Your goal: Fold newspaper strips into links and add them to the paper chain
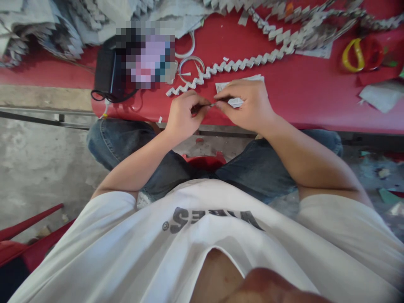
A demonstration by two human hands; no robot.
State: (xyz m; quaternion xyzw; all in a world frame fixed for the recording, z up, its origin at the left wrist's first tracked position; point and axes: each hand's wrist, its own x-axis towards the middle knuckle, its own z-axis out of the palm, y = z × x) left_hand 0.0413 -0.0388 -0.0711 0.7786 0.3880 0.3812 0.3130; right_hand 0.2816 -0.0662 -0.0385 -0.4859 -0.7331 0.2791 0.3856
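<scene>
Forearms (143, 158) angled inward, the left hand (183, 114) and right hand (249, 102) nearly meet above the red counter (303, 103), each grip pinched closed on one thin piece (212, 104), near the zigzag chain (243, 64)

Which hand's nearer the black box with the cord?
Left: the left hand is below and right of the black box in view; the right hand is farther right.

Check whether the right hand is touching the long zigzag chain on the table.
Apart: the head view shows red tabletop between the right hand and the long zigzag chain.
</scene>
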